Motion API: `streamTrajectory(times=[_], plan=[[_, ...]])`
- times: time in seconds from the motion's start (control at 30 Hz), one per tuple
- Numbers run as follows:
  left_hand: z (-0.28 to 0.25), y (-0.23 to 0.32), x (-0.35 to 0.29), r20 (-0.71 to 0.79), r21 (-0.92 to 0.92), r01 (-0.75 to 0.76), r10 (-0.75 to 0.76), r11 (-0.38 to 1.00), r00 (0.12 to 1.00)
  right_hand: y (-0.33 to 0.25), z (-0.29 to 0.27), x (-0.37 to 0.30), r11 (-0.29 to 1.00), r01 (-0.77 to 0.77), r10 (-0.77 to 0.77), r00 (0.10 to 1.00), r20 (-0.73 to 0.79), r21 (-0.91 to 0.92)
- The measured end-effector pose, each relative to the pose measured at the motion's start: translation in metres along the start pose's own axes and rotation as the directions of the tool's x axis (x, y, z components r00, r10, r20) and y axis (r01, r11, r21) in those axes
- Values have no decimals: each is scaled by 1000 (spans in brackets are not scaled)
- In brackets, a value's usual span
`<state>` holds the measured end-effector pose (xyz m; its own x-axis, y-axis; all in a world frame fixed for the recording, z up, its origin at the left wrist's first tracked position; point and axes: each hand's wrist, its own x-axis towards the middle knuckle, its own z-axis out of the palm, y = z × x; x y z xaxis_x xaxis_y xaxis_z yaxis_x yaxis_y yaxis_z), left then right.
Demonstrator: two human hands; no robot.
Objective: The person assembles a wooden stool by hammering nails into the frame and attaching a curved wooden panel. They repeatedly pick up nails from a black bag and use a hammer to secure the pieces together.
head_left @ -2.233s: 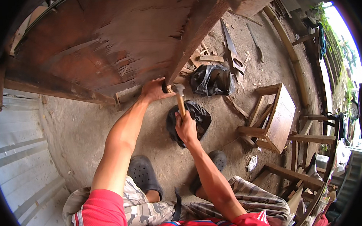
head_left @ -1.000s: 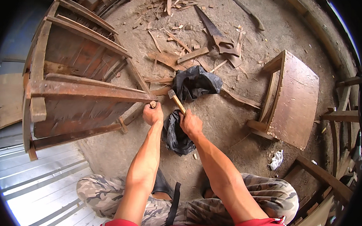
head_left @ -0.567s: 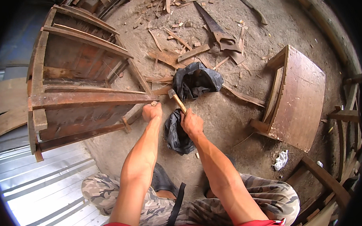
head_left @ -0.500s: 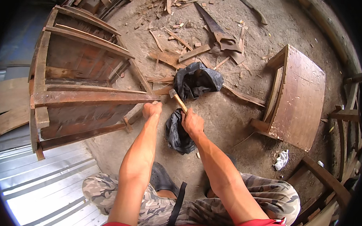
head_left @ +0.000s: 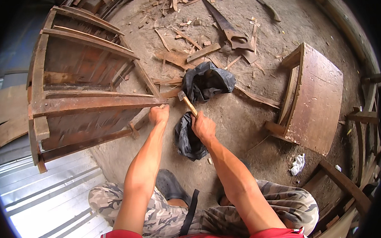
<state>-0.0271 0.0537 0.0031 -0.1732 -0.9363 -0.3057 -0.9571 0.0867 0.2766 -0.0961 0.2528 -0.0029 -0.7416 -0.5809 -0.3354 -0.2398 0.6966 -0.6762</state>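
Note:
My right hand is closed around the wooden handle of a hammer. The metal head points away from me, just right of my left hand and apart from the wood. My left hand is a closed fist with its fingertips at the right end of a reddish-brown rail. Whatever those fingers pinch is hidden or too small to make out. This rail belongs to a worn wooden furniture frame lying at the left, with dark panels between its bars.
Two black plastic bags lie on the dirt floor around the hammer. Beyond are a handsaw, wood scraps and a long blade. A brown drawer-like wooden piece stands right. Corrugated metal sheet lies near left.
The view has shifted slightly. Both hands and the hammer keep nearly the same places beside the frame, and their grips look unchanged.

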Motion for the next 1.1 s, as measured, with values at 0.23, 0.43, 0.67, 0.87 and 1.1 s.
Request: streamTrajectory(times=[0.23,0.43,0.67,0.87,1.1], plan=[[-15,22,-21,-5,72,-69,70,995,998,-1,2,3,999,-45,46,999,-12,14],[-11,14,-19,-36,39,-77,79,996,996,0,3,1,994,-62,58,997,47,92],[-21,16,-20,14,35,-88,87,996,996,0,4,1,996,-61,57,996,66,66],[-37,-4,-24,88,20,-341,338,940,937,2,15,1,993,-73,73,997,-2,88],[-30,0,-31,27,-29,-313,314,949,949,1,7,2,994,-100,99,995,23,38]])
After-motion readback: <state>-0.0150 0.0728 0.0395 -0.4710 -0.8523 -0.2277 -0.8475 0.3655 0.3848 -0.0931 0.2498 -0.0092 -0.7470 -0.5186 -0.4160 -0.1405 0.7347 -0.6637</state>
